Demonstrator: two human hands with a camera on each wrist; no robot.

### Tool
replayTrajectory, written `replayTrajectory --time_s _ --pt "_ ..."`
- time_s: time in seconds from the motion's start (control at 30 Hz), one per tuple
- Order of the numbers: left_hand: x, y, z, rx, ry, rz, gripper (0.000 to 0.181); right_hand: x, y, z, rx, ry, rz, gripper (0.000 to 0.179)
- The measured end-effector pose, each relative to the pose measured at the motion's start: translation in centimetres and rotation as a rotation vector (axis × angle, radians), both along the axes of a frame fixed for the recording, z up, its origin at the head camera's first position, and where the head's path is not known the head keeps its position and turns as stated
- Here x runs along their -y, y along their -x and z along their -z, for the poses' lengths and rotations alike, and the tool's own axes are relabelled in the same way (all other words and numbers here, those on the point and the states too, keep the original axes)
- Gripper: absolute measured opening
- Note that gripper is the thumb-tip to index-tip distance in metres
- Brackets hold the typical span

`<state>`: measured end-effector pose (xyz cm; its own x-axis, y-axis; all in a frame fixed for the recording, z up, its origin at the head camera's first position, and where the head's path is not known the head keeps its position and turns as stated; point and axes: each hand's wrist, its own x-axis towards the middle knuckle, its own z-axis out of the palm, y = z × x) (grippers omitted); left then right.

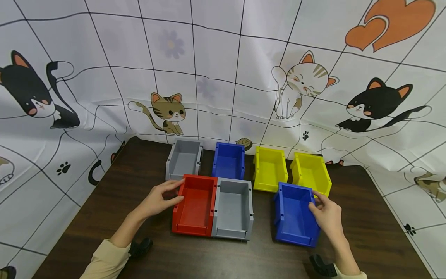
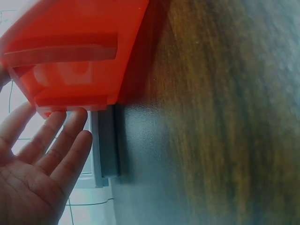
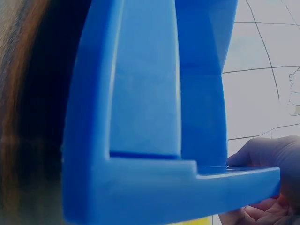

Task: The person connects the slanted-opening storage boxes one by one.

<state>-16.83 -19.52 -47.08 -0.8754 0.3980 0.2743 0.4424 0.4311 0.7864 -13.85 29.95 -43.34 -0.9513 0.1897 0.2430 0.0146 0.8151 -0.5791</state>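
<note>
My left hand [image 1: 156, 199] is at the left side of a red open-front bin [image 1: 195, 209], its fingertips at the far corner and its thumb by the side wall. In the left wrist view those fingers [image 2: 68, 136] are fairly straight against the red plastic. A grey bin [image 1: 232, 209] stands flush against the red one's right side. My right hand [image 1: 327, 217] pinches the right wall of a blue bin [image 1: 296, 217], thumb on the inside and fingers outside. In the right wrist view the blue bin's wall [image 3: 145, 84] fills most of the picture.
Behind stand another grey bin [image 1: 184, 157], a second blue bin [image 1: 229, 161] and two yellow bins [image 1: 270, 170]. The held blue bin overlaps the right yellow bin [image 1: 311, 172] in the head view. A cat-patterned cloth [image 1: 216, 77] hangs behind the dark wooden table [image 1: 265, 259].
</note>
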Motion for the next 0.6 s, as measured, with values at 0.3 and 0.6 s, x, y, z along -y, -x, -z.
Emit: replayTrajectory --time_s 0.3,0.6 --pt "-0.1 -0.1 -0.1 0.007 0.006 -0.006 0.056 0.3 -0.2 -0.7 -0.083 -0.018 -0.019 0.037" --pt "-0.1 0.0 0.0 0.004 -0.002 0.001 0.056 1.1 -0.1 -1.6 -0.13 -0.017 -0.061 0.037"
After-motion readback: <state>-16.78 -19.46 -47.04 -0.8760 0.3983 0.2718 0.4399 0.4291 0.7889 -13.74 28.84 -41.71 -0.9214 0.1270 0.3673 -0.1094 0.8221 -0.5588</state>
